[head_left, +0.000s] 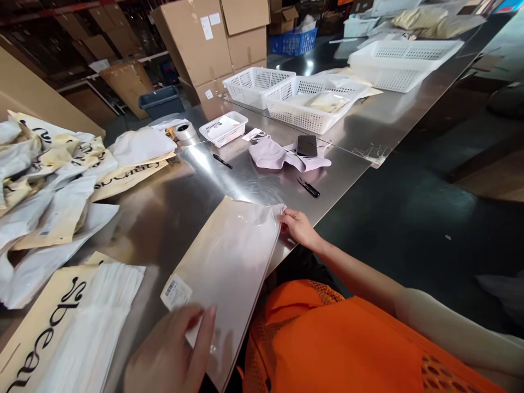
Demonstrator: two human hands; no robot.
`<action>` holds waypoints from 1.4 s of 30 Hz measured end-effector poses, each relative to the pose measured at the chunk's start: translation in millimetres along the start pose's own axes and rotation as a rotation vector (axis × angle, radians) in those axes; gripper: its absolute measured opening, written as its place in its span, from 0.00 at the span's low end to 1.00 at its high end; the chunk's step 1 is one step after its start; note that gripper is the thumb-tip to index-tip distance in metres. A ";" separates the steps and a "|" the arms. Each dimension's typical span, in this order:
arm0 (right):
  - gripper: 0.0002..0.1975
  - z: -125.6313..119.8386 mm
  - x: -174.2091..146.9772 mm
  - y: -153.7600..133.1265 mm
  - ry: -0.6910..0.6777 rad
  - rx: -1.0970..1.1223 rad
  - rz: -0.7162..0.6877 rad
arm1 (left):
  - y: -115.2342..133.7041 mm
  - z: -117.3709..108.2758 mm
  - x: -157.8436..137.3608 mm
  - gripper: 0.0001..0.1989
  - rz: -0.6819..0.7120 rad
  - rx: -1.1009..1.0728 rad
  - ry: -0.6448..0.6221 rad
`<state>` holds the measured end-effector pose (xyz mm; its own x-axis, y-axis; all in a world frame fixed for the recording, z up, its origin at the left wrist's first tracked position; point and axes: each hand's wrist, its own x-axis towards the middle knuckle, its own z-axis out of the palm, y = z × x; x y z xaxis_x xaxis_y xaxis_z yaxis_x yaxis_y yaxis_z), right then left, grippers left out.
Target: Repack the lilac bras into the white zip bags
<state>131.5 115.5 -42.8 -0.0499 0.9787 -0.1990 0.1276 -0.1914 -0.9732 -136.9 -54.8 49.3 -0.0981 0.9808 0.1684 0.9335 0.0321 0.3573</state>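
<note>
A flat mailing bag [233,256], clear or whitish on top with a cream edge, lies at the front of the metal table. Its top right corner is pinched between the thumb and fingers of my right hand [298,226]. A white barcode label [177,293] sits on the bag's left corner. My left hand [172,349], somewhat blurred, is over the lower part of the bag near the label, with thumb and fingers apart. To its left lies a stack of similar printed bags [77,333]. Black thread snips [308,187] rest beyond my right hand.
Filled bags [53,185] are heaped on the left. Farther back on the metal table [180,202] are a tape roll [185,131], a pen [222,161], a small basket [223,130], a lilac garment [270,154] under a phone [307,145], and larger white baskets [303,117].
</note>
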 end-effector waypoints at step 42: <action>0.15 -11.9 17.1 21.7 0.065 0.586 0.092 | 141.1 120.2 156.4 0.13 0.526 0.000 -0.182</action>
<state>145.3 129.0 -66.0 -0.0015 0.9553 -0.2958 -0.4407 -0.2661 -0.8573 21.0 126.2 15.6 0.4421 0.8821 0.1628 0.8405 -0.4707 0.2683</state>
